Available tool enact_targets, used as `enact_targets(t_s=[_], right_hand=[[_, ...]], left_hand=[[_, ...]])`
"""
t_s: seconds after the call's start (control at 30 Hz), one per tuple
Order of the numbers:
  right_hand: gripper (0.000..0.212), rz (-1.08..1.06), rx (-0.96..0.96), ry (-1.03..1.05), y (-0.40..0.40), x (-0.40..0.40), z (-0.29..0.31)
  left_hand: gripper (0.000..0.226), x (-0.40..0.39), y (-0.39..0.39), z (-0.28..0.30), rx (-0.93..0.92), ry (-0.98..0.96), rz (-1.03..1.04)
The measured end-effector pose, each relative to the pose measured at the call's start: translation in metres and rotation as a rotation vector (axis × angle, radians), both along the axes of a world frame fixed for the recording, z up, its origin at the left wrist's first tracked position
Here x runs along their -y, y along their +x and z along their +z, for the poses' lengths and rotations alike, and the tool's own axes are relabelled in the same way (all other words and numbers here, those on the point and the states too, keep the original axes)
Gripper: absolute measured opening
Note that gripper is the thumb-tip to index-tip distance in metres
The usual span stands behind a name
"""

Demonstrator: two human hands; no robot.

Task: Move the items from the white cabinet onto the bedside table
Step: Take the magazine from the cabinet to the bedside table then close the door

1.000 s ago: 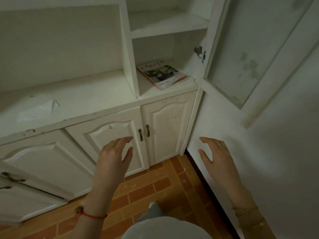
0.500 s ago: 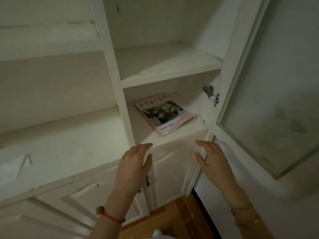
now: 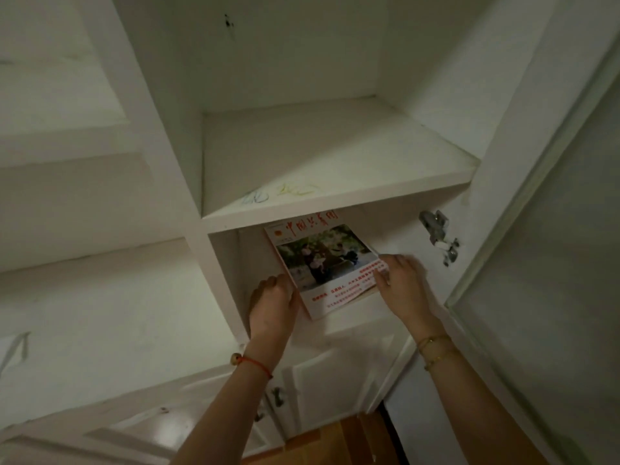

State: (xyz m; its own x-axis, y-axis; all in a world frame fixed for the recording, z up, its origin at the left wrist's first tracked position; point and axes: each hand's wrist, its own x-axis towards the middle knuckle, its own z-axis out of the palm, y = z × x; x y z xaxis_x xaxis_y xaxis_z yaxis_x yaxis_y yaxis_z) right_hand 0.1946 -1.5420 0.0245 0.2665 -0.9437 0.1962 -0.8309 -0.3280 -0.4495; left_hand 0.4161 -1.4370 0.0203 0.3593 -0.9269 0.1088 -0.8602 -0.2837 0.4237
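The magazine (image 3: 323,263) lies in the lower compartment of the white cabinet (image 3: 188,182), under the shelf (image 3: 335,162) that bears faint crayon scribbles near its front edge. It sits askew, its near corner pointing toward the compartment's front lip.

Left of the magazine, the left hand (image 3: 273,302) is at its left edge, fingers curled in against that edge; whether they reach under the cover cannot be told. A red string bracelet (image 3: 251,362) circles that wrist, below the magazine.

Right of the magazine, the right hand (image 3: 404,280) is on its right edge, thumb over the cover and fingers curled around the side, slightly blurred. Thin gold bracelets (image 3: 434,347) ring that wrist.

Further right of the magazine, a metal hinge (image 3: 437,234) joins the open glass door (image 3: 543,263) to the cabinet wall.
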Motion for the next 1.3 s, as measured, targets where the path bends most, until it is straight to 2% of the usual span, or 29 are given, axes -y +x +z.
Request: enact_targets(t_s=[0.2, 0.4, 0.63, 0.77, 1.0, 1.13, 1.2, 1.3], right_hand=[[0.04, 0.019, -0.161, -0.005, 0.005, 0.036, -0.018], [0.044, 0.029, -0.198, 0.004, 0.002, 0.047, -0.028], [0.044, 0.013, -0.184, 0.091, -0.001, 0.04, -0.029], [0.044, 0.006, -0.105, 0.109, -0.009, 0.009, -0.028], [0.045, 0.038, 0.146, 0.164, -0.037, -0.061, -0.036], [0.041, 0.037, 0.302, 0.222, -0.055, -0.083, -0.047], [0.033, 0.032, 0.407, 0.294, -0.062, -0.089, -0.052], [0.029, 0.043, 0.449, 0.35, -0.068, -0.091, -0.058]], left_hand=[[0.032, 0.026, -0.005, -0.015, 0.038, 0.103, 0.089], [0.035, 0.034, -0.015, -0.022, 0.027, 0.116, 0.156], [0.035, 0.024, -0.012, -0.025, 0.027, 0.09, 0.111], [0.033, -0.001, -0.016, -0.029, 0.053, 0.049, 0.095], [0.025, -0.061, -0.033, -0.037, 0.079, -0.078, 0.057], [0.033, -0.092, -0.049, -0.045, 0.105, -0.075, 0.099], [0.037, -0.104, -0.057, -0.047, 0.046, -0.057, 0.117], [0.043, -0.113, -0.066, -0.048, -0.166, -0.006, 0.176]])
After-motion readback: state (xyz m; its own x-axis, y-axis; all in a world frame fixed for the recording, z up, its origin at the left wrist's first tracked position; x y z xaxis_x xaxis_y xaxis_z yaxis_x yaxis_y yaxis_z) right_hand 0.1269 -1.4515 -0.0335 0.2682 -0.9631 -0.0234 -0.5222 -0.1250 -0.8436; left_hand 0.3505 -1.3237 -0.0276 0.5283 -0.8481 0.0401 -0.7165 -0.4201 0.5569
